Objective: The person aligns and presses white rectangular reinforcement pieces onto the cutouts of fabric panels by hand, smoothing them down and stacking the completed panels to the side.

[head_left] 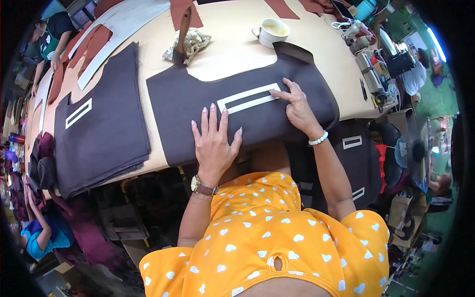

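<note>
A dark fabric piece [183, 104] lies before me on the table, with a white rectangular frame-shaped strip [247, 91] on it. My left hand [213, 143] rests flat with fingers spread, its fingertips at the strip's left end. At the strip's right end is my right hand [298, 106], index finger stretched onto the strip and thumb side apart, other fingers partly curled. A brush with a wooden handle [184, 32] stands in a crusted lump [198, 43] at the fabric's top edge. Behind the fabric is a white cup [272, 33] with pale contents.
A stack of dark fabric pieces [106, 119] with a similar strip lies left. Rust-coloured pieces [94, 47] and white patterns [116, 24] lie farther back. Tools and bottles [368, 69] line the right edge. Other people [47, 37] are at the left; more dark fabric [341, 163] hangs at right.
</note>
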A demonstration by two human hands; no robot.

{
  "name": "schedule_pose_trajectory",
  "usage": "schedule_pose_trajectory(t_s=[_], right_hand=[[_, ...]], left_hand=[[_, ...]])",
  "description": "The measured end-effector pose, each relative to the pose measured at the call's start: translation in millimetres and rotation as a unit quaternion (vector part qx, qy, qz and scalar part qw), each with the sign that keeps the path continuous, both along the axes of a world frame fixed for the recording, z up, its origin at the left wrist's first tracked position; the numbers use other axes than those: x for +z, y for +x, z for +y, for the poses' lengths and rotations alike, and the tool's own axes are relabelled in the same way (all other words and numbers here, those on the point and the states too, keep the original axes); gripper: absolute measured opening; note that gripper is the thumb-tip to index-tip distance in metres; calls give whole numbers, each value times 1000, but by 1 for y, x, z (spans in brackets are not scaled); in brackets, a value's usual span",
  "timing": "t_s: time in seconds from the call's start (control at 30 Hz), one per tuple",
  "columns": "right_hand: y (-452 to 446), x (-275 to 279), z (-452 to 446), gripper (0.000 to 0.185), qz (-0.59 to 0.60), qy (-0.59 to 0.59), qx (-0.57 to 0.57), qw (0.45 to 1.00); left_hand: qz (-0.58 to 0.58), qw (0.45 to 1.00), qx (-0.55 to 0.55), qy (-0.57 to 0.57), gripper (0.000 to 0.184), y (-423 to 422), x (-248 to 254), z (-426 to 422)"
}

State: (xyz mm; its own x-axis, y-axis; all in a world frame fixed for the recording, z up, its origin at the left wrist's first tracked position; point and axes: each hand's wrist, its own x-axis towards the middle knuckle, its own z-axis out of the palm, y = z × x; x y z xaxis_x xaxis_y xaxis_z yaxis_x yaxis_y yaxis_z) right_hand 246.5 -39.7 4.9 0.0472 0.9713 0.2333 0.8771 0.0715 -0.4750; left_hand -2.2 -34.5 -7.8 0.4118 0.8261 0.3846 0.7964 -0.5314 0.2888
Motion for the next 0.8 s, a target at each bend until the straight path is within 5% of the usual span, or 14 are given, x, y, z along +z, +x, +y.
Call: schedule_pose_trajectory(t_s=[0.33,0.8], right_hand=[[-34,8,-1,43,-449,-63,-117,884],[-24,11,6,53,-476,-95,-90,870]], left_hand=[[4,1000,1,0,51,0,-1,0],[5,1000,-3,-3,52,-1,-2,1]])
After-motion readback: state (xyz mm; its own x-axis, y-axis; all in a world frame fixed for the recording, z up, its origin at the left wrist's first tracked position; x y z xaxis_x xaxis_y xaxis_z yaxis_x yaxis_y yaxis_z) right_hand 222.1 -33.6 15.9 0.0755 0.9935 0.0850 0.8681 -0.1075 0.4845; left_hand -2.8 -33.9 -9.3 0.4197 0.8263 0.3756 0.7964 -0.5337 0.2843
